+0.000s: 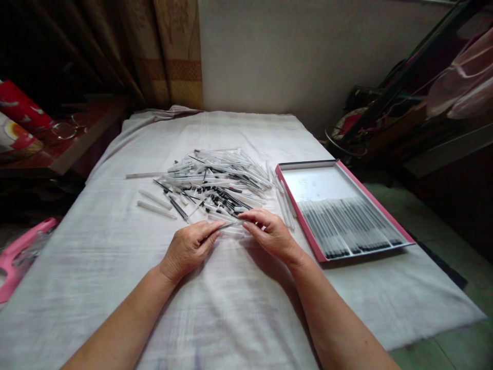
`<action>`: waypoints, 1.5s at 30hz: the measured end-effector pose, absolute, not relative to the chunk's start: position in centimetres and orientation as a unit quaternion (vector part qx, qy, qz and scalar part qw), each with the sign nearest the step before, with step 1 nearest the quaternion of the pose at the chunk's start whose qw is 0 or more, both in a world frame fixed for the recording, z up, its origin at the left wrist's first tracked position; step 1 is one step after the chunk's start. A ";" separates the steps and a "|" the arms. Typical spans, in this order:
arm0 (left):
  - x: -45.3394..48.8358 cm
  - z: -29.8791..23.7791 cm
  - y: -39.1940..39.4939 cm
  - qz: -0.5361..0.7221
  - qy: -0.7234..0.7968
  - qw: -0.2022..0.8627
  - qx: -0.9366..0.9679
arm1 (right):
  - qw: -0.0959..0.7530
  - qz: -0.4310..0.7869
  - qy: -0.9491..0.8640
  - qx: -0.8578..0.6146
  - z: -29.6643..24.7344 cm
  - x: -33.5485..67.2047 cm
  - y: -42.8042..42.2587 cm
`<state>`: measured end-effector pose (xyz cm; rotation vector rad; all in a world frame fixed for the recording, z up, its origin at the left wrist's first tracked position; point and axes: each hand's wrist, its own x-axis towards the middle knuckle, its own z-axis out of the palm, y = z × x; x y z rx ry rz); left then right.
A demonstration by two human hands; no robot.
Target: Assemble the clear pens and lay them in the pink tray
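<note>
Between my two hands lies a slim pen (230, 224), held level just in front of a loose heap of pen parts. My left hand (189, 246) pinches one end with thumb and fingers. At the other end, my right hand (271, 234) closes its fingertips on the pen. The heap (219, 177) mixes clear barrels, dark refills and small black pieces. To the right, a pink-edged shallow box (314, 234) holds neat rows of pens (350, 226) with black ends toward me. Part of the held pen is hidden by my fingers.
A white cloth (115, 267) covers the table. At left, a brown side table (73, 149) bears glasses (64, 130) and a red patterned container (23, 105). A pink plastic object (23, 257) is at the lower left. A wall and curtain (181, 56) stand behind.
</note>
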<state>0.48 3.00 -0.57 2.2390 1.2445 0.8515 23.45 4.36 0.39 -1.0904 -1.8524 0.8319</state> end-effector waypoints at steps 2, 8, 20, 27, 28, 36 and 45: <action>0.4 -0.6 2.9 0.290 0.440 0.190 0.828 | 0.399 0.346 -0.737 -0.422 0.1 23.6 4.4; 0.4 -0.7 2.7 0.264 0.428 0.136 0.854 | 0.355 0.411 -0.717 -0.437 -0.3 23.6 4.2; 0.5 -0.8 2.7 0.248 0.421 0.115 0.865 | 0.325 0.450 -0.711 -0.432 -0.4 23.3 4.1; 0.5 -0.7 2.7 0.244 0.418 0.112 0.868 | 0.318 0.462 -0.713 -0.420 -0.3 23.4 4.2; 0.5 -0.8 2.7 0.242 0.415 0.112 0.870 | 0.315 0.462 -0.715 -0.419 -0.3 23.4 4.2; 0.5 -0.9 2.7 0.244 0.413 0.120 0.869 | 0.310 0.453 -0.721 -0.423 0.1 23.1 4.3; 1.4 -1.1 3.0 0.342 0.405 0.147 0.835 | 0.425 0.564 -0.577 -0.410 0.1 20.8 4.2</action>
